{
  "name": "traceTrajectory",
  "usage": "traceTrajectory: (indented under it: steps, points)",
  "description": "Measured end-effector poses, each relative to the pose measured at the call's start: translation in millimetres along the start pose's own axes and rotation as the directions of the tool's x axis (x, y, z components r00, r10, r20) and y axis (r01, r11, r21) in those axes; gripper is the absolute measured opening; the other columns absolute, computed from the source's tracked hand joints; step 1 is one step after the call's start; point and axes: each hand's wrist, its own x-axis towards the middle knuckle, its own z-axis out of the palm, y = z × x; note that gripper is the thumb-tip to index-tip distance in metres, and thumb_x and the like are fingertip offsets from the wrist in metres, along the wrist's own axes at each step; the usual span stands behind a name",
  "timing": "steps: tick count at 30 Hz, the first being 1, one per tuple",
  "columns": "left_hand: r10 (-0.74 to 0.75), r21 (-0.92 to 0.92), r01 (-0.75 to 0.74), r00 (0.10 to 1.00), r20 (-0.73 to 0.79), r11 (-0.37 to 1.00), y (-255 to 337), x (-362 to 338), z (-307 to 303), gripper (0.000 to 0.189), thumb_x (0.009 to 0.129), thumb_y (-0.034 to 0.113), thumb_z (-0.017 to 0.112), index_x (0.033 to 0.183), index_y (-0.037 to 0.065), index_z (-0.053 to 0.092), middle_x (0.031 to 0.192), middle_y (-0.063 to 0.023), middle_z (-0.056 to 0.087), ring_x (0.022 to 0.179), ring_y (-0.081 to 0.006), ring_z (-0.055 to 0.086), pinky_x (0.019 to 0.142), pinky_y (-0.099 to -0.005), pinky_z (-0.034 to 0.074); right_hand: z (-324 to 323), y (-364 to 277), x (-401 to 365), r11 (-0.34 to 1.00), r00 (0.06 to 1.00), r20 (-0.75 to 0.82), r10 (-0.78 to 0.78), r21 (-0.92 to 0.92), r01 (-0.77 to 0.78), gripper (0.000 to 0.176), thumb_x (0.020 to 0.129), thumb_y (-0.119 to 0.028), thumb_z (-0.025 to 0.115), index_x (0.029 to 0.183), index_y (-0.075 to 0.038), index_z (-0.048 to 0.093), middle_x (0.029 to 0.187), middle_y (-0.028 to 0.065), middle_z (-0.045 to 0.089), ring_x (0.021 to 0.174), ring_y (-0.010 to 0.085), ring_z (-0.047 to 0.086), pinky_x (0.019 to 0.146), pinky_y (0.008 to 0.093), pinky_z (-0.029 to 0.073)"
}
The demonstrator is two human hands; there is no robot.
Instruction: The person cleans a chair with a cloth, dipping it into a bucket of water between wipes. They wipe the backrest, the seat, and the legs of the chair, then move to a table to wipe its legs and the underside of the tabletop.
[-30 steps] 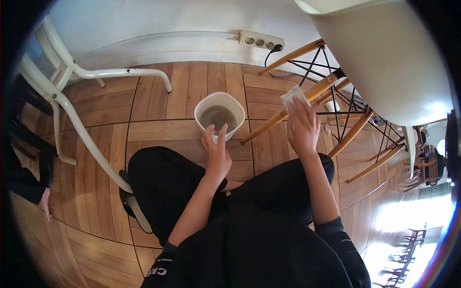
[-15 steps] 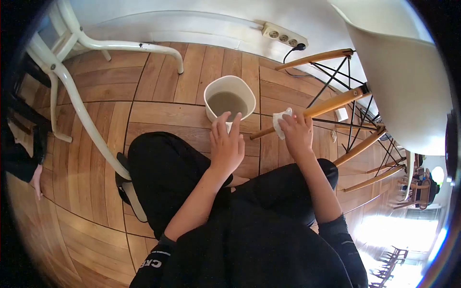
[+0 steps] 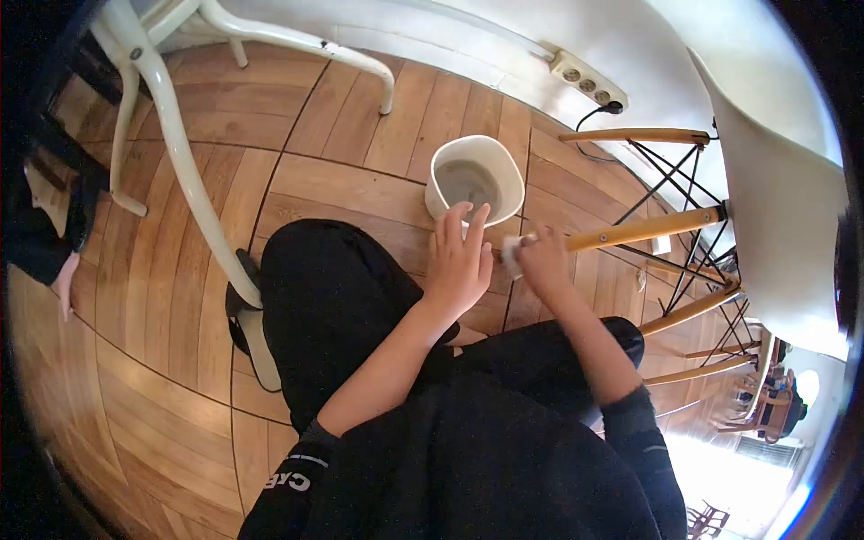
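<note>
My right hand [image 3: 545, 266] is closed on a white cloth [image 3: 511, 256], pressed around the lower part of a wooden chair leg [image 3: 621, 231]; the hand and cloth are slightly blurred. The leg belongs to a white chair [image 3: 774, 198] with black wire bracing under its seat. My left hand [image 3: 457, 270] holds nothing, its fingers spread at the near side of a white bucket [image 3: 517, 175]. Cloudy greyish water [image 3: 468, 183] stands inside the bucket, which rests on the floor in front of my folded legs.
A white metal frame leg [image 3: 184, 162] comes down on the left, with a slipper [image 3: 256, 346] at its foot. Another person's hand [image 3: 65, 279] shows at far left. Along the wall sits a socket strip [image 3: 587, 81] with a black plug [image 3: 612, 107]. More chairs stand to the right.
The view has shifted, so the bucket and chair appear farther right. My right hand has closed more tightly around the leg with the cloth. My left hand stays by the bucket, fingers apart.
</note>
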Motion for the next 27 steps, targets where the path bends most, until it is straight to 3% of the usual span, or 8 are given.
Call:
traceTrajectory:
  steps: [3, 5, 9, 14, 16, 21, 23, 27]
  points:
    - [-0.006, -0.044, 0.005, 1.000, -0.011, 0.999, 5, -1, 1, 0.049, 0.077, 0.010, 0.057, 0.123, 0.001, 0.043, 0.120, -0.0192, 0.039, 0.112, -0.0358, 0.039, 0.089, -0.0463, 0.037, -44, 37, -21, 0.990, 0.988, 0.063, 0.139, 0.030, -0.141, 0.018, 0.074, -0.019, 0.056, 0.083, -0.013, 0.070, 0.094, 0.0007, 0.066, 0.112, 0.0218, 0.047, 0.089, 0.0432, 0.035]
    - [-0.021, -0.108, 0.017, 0.999, -0.033, 0.994, 6, 1, 2, 0.047, 0.077, 0.010, 0.058, 0.121, 0.001, 0.044, 0.118, -0.0190, 0.040, 0.111, -0.0356, 0.040, 0.089, -0.0462, 0.037, -62, 55, -36, 0.978, 0.963, -0.175, 0.206, 0.082, -0.194, 0.012, 0.071, -0.021, 0.059, 0.077, -0.017, 0.069, 0.090, -0.0018, 0.065, 0.111, 0.0226, 0.048, 0.089, 0.0432, 0.034]
    - [-0.049, -0.123, 0.044, 0.998, -0.040, 0.991, 8, 2, 2, 0.046, 0.077, 0.010, 0.059, 0.120, 0.000, 0.045, 0.117, -0.0190, 0.040, 0.110, -0.0356, 0.040, 0.091, -0.0456, 0.036, -36, 47, -34, 0.987, 0.947, -0.279, 0.159, 0.008, -0.163, 0.012, 0.070, -0.022, 0.060, 0.079, -0.016, 0.067, 0.090, -0.0020, 0.064, 0.113, 0.0218, 0.047, 0.088, 0.0429, 0.034]
    - [-0.094, -0.116, 0.091, 0.995, -0.024, 0.989, 3, 0, -1, 0.042, 0.078, 0.011, 0.058, 0.117, 0.000, 0.047, 0.117, -0.0188, 0.041, 0.110, -0.0358, 0.040, 0.092, -0.0458, 0.035, -3, -7, -6, 0.995, 0.983, -0.166, 0.075, 0.072, -0.064, 0.016, 0.073, -0.018, 0.057, 0.081, -0.012, 0.069, 0.086, 0.0006, 0.064, 0.100, 0.0210, 0.051, 0.087, 0.0442, 0.036]
    - [-0.099, -0.106, 0.095, 0.995, -0.032, 0.990, 0, -2, 2, 0.042, 0.078, 0.012, 0.058, 0.117, 0.000, 0.047, 0.117, -0.0187, 0.041, 0.110, -0.0358, 0.040, 0.092, -0.0460, 0.035, 23, -27, 4, 0.992, 0.988, -0.138, 0.070, 0.115, -0.054, 0.016, 0.074, -0.018, 0.057, 0.081, -0.013, 0.070, 0.088, 0.0005, 0.064, 0.102, 0.0206, 0.051, 0.088, 0.0450, 0.036]
    - [-0.097, -0.114, 0.092, 0.994, -0.040, 0.989, -3, -3, 0, 0.042, 0.079, 0.013, 0.057, 0.118, 0.000, 0.047, 0.117, -0.0183, 0.041, 0.110, -0.0355, 0.040, 0.092, -0.0457, 0.034, 5, -16, 0, 0.980, 0.994, -0.049, 0.098, 0.181, -0.088, 0.014, 0.075, -0.019, 0.058, 0.080, -0.016, 0.071, 0.094, -0.0006, 0.065, 0.109, 0.0199, 0.050, 0.091, 0.0454, 0.035]
    - [-0.129, -0.152, 0.121, 0.990, -0.048, 0.981, -2, -5, -2, 0.045, 0.076, 0.003, 0.058, 0.119, 0.001, 0.045, 0.116, -0.0192, 0.040, 0.109, -0.0361, 0.039, 0.094, -0.0450, 0.033, -12, 4, -5, 0.982, 0.973, 0.141, 0.185, -0.071, -0.176, 0.015, 0.075, -0.019, 0.058, 0.081, -0.021, 0.071, 0.097, -0.0020, 0.065, 0.112, 0.0211, 0.048, 0.092, 0.0451, 0.034]
    - [-0.105, -0.127, 0.098, 0.993, -0.048, 0.987, 8, -2, -7, 0.042, 0.079, 0.012, 0.057, 0.118, 0.000, 0.046, 0.117, -0.0182, 0.040, 0.110, -0.0348, 0.040, 0.089, -0.0454, 0.036, -65, 54, -39, 0.964, 0.949, -0.172, 0.266, 0.022, -0.266, 0.012, 0.074, -0.021, 0.059, 0.079, -0.020, 0.070, 0.091, -0.0026, 0.065, 0.113, 0.0228, 0.047, 0.092, 0.0451, 0.034]
